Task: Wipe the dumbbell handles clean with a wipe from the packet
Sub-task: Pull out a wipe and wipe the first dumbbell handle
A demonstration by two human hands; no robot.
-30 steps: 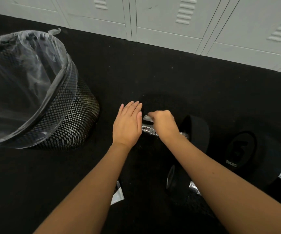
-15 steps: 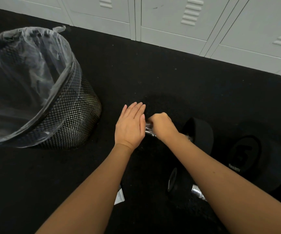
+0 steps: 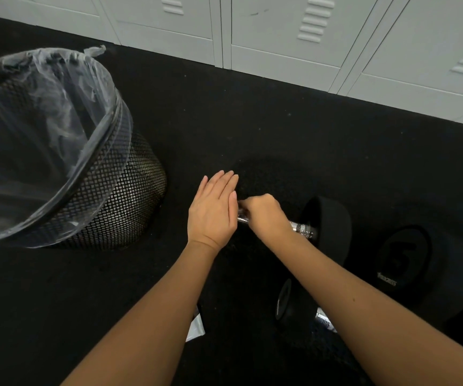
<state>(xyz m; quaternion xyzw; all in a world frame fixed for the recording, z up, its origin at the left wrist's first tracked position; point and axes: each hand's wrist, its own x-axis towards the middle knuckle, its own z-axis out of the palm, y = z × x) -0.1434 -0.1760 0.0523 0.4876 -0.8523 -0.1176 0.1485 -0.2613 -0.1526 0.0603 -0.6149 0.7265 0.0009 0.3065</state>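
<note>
Right grip: right hand clenched around the handle, wipe mostly hidden beneath; it has slid left to the handle's end since a second ago.
Left grip: left hand released, flat fingers still steadying the near, hidden head.
Meaning: this handle looks nearly wiped.
Remaining: second dumbbell to the right; bin to the left.

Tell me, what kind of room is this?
Probably a gym locker room. Pale grey metal lockers line the wall, black rubber-headed dumbbells with shiny metal handles lie on the black speckled rubber floor, and a black mesh bin with a clear liner stands nearby.
</note>
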